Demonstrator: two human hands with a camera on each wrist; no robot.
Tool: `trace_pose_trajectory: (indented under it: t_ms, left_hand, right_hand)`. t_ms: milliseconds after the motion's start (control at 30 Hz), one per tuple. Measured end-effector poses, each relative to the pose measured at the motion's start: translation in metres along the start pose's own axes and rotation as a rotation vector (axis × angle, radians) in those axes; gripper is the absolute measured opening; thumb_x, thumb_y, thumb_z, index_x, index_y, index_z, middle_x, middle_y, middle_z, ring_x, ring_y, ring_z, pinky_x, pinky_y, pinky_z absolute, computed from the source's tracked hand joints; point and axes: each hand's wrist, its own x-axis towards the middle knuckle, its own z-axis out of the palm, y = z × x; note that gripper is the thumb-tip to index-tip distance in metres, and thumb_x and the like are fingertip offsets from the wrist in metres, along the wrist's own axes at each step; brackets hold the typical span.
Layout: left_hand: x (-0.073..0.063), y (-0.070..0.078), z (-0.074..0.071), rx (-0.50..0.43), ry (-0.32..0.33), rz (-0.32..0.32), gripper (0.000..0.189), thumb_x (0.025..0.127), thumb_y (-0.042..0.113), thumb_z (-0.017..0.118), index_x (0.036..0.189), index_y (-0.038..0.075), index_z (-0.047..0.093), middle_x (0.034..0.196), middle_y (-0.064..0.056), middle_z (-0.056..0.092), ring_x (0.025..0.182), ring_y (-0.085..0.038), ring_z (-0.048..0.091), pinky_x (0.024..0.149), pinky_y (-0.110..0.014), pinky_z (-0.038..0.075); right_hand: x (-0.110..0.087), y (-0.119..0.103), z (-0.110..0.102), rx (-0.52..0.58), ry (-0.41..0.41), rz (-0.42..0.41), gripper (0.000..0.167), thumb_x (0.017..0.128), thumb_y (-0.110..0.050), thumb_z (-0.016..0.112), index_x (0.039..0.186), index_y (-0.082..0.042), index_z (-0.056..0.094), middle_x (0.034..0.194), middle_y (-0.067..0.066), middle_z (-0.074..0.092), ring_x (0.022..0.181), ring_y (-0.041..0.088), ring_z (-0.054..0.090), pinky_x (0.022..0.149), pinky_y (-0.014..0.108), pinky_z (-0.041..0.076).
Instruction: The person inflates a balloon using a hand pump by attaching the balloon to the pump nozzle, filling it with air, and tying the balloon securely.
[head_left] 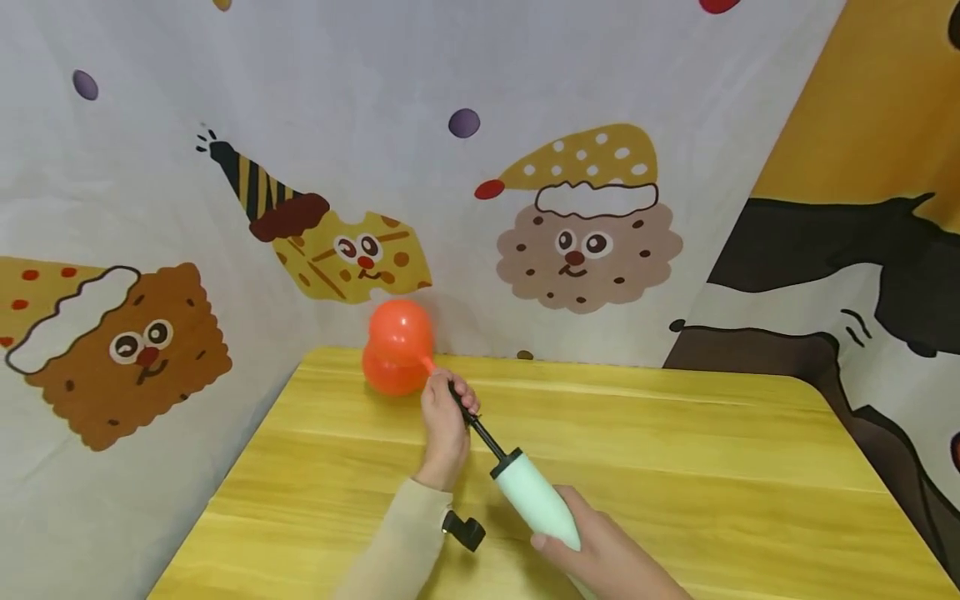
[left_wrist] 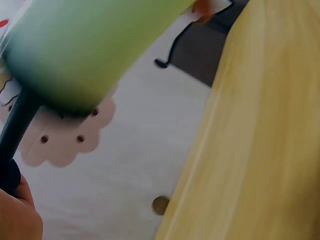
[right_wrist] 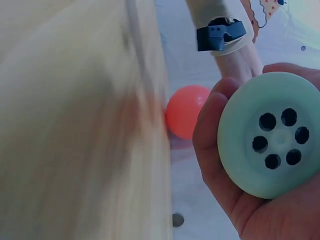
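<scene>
An orange-red balloon [head_left: 401, 333], partly inflated and bulging in two lobes, is at the far end of the table. My left hand [head_left: 446, 417] grips the balloon's neck together with the black front end of a balloon pump [head_left: 536, 500]. The pump's mint-green body fills the upper part of the left wrist view, blurred. My right hand [head_left: 600, 542] is wrapped round that body. In the right wrist view the pump's round end [right_wrist: 270, 135] shows several dark holes, and the balloon appears behind my fingers. The nozzle inside the balloon's neck is hidden by my left hand.
A wood-grain table [head_left: 675, 467] lies under both hands. Behind it hangs a pale cloth [head_left: 465, 50] printed with cartoon biscuits and cheese in party hats. A small black device [head_left: 465, 530] is strapped to my left wrist.
</scene>
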Motion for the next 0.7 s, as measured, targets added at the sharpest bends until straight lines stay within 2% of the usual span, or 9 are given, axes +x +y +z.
trace_pose_trajectory:
  t_ms: [67, 133, 300, 433, 567, 700]
  left_hand:
    - [-0.007, -0.004, 0.003, 0.013, -0.029, -0.019, 0.034, 0.111, 0.016, 0.028, 0.081, 0.011, 0.044, 0.065, 0.001, 0.045, 0.051, -0.009, 0.042, 0.048, -0.02, 0.04]
    - [-0.012, -0.008, 0.005, 0.027, -0.051, -0.034, 0.034, 0.111, 0.017, 0.028, 0.082, 0.01, 0.044, 0.066, 0.001, 0.045, 0.052, -0.01, 0.043, 0.049, -0.02, 0.041]
    - [-0.016, -0.01, 0.006, 0.027, -0.035, -0.036, 0.034, 0.111, 0.018, 0.029, 0.081, 0.011, 0.044, 0.064, 0.001, 0.044, 0.05, -0.01, 0.042, 0.047, -0.02, 0.04]
    - [-0.005, -0.002, -0.001, 0.014, -0.007, -0.005, 0.035, 0.11, 0.016, 0.03, 0.079, 0.011, 0.045, 0.063, 0.001, 0.044, 0.048, -0.01, 0.042, 0.045, -0.02, 0.04]
    - [0.011, 0.009, -0.011, -0.022, 0.051, 0.037, 0.036, 0.109, 0.014, 0.031, 0.076, 0.011, 0.044, 0.061, 0.002, 0.044, 0.048, -0.008, 0.041, 0.044, -0.019, 0.039]
    - [0.018, 0.017, -0.018, -0.049, 0.065, 0.056, 0.034, 0.109, 0.013, 0.03, 0.079, 0.011, 0.043, 0.063, 0.003, 0.044, 0.048, -0.008, 0.041, 0.044, -0.019, 0.038]
  right_hand:
    - [0.009, -0.005, 0.001, 0.009, 0.016, 0.007, 0.063, 0.101, -0.046, 0.065, 0.145, -0.005, 0.045, 0.109, 0.003, 0.064, 0.087, 0.015, 0.061, 0.073, 0.032, 0.051]
    - [0.017, -0.009, 0.002, 0.04, 0.019, 0.012, 0.067, 0.102, -0.046, 0.064, 0.147, -0.003, 0.042, 0.107, 0.006, 0.064, 0.083, 0.018, 0.064, 0.067, 0.033, 0.055]
    - [0.024, -0.011, 0.004, 0.148, 0.007, 0.003, 0.068, 0.103, -0.038, 0.065, 0.15, 0.003, 0.038, 0.098, 0.01, 0.063, 0.07, 0.024, 0.065, 0.055, 0.035, 0.056]
    - [0.019, -0.009, 0.007, 0.15, 0.004, 0.034, 0.064, 0.102, -0.04, 0.065, 0.149, -0.002, 0.042, 0.106, 0.01, 0.065, 0.081, 0.024, 0.065, 0.064, 0.038, 0.056]
    - [0.003, 0.0, 0.005, 0.093, -0.024, 0.051, 0.062, 0.102, -0.04, 0.065, 0.148, -0.004, 0.044, 0.118, 0.008, 0.065, 0.093, 0.021, 0.061, 0.075, 0.039, 0.051]
    - [-0.009, 0.008, 0.0, 0.089, -0.056, 0.009, 0.058, 0.104, -0.031, 0.065, 0.147, 0.0, 0.044, 0.118, 0.009, 0.065, 0.092, 0.017, 0.06, 0.075, 0.032, 0.05]
